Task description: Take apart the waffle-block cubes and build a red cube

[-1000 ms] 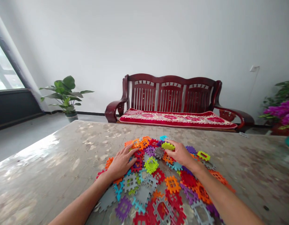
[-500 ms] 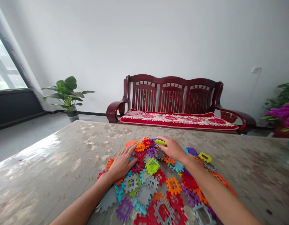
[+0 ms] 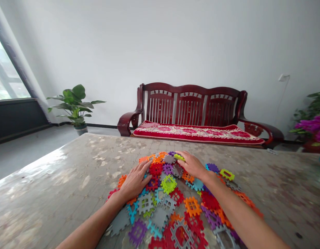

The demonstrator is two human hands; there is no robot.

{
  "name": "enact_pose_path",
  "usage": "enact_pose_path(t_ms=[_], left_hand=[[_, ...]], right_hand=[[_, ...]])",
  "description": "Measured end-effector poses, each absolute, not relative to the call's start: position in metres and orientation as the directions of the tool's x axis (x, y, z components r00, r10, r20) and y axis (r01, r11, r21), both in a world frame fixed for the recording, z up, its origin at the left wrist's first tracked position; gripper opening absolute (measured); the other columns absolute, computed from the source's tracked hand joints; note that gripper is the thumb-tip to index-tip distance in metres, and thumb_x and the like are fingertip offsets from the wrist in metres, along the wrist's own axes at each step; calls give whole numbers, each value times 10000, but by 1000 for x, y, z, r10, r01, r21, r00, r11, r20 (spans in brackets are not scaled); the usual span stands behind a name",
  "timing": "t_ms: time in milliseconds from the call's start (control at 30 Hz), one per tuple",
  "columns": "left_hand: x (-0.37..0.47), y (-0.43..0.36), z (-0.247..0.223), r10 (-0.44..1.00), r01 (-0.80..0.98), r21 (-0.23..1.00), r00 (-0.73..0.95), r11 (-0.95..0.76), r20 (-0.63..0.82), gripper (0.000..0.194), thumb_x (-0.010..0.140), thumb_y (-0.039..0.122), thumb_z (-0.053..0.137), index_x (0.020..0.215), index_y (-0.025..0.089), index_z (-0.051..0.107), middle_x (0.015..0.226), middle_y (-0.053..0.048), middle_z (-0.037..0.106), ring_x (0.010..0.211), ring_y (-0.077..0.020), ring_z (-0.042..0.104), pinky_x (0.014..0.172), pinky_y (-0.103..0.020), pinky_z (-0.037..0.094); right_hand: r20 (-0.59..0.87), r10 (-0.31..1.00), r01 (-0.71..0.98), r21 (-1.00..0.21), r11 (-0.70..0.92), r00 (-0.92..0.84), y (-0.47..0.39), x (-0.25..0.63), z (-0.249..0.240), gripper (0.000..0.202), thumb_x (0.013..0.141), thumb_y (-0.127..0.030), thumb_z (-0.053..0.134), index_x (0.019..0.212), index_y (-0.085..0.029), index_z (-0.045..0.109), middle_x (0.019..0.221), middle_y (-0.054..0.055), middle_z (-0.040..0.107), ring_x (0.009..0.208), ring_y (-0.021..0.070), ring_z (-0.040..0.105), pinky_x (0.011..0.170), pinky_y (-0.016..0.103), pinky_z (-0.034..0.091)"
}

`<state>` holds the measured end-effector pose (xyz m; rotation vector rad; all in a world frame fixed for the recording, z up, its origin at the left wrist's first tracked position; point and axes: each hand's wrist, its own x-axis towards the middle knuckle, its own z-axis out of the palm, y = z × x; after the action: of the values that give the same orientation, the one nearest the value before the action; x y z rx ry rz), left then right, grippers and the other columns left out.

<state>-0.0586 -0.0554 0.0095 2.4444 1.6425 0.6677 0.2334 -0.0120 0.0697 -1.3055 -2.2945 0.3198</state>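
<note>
Inspection of the head view. A heap of coloured interlocking tiles point(image 3: 175, 204) lies spread flat on the counter point(image 3: 58, 180), in front of the person. The tiles are square, notched at the edges, in red, orange, purple, grey, teal and lime green. They overlap loosely; no two are visibly joined edge to edge or stood upright, so no assembled piece is on record.

Left hand point(image 3: 135, 180): lies palm down, fingers spread and apart, pressing flat on the left side of the heap. It grips nothing; it rests on red and teal tiles.

Right hand point(image 3: 192, 165): sits at the far edge of the heap with the fingers curled down over a lime green tile point(image 3: 179, 157). The fingertips touch that tile, which appears slightly raised off its neighbours. Whether the tile is pinched or only touched cannot be settled from this view; the thumb is hidden under the hand.

A second lime green tile point(image 3: 168, 183) lies between the two hands, untouched. A third, with a rectangular opening point(image 3: 226, 174), lies just to the right of the right forearm.

Judgement on progress: the work stands at its opening stage. The stock is laid out and under both hands, one tile is being singled out, and everything else in the heap remains loose and unsorted.

Surroundings: a dark red wooden bench point(image 3: 193, 114) with a floral cushion stands beyond the counter, with a potted plant point(image 3: 74, 103) to its left.
</note>
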Motion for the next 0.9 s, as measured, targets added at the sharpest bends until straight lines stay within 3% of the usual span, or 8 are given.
enact_pose_path(t_ms=[333, 500, 667, 800, 900], left_hand=[[-58, -55, 10, 910, 862, 317, 319, -395, 266, 516, 957, 470, 382, 1447, 314, 417, 1512, -48, 424, 1361, -274, 422, 1115, -465, 357], [-59, -55, 11, 913, 853, 346, 310, -390, 265, 499, 953, 465, 392, 1425, 310, 447, 1502, -43, 437, 1350, -276, 438, 1121, -466, 359], [-61, -49, 6, 906, 815, 421, 278, -399, 320, 477, 946, 419, 416, 1385, 251, 501, 1484, -81, 459, 1351, -265, 443, 1128, -447, 366], [-62, -43, 4, 895, 754, 524, 191, -396, 403, 447, 926, 403, 432, 1308, 220, 572, 1437, -96, 514, 1336, -259, 466, 1127, -438, 374], [-60, -42, 10, 897, 680, 624, 118, -386, 427, 443, 925, 423, 412, 1271, 219, 600, 1360, -78, 590, 1272, -243, 531, 1105, -416, 400]], right_hand=[[336, 889, 784, -438, 441, -312, -11, 246, 63, 438, 903, -294, 494, 1325, -188, 532, 1330, 107, 600, 1216, 229, 557, 1045, 378, 413], [352, 924, 787, -522, 329, -152, -6, 259, 51, 470, 831, -235, 554, 1299, -186, 549, 1302, 101, 624, 1197, 238, 580, 1046, 410, 424], [291, 957, 761, -626, 172, 23, 1, 279, 36, 557, 787, -147, 538, 1343, -161, 506, 1275, 133, 632, 1123, 232, 630, 978, 397, 486], [300, 953, 791, -592, 155, 38, -3, 292, 34, 511, 766, -91, 521, 1270, -157, 575, 1271, 136, 623, 1193, 240, 584, 1058, 416, 419], [366, 930, 820, -521, 234, -33, -20, 293, 43, 466, 760, -122, 566, 1221, -162, 620, 1292, 131, 605, 1248, 255, 529, 1110, 430, 356]])
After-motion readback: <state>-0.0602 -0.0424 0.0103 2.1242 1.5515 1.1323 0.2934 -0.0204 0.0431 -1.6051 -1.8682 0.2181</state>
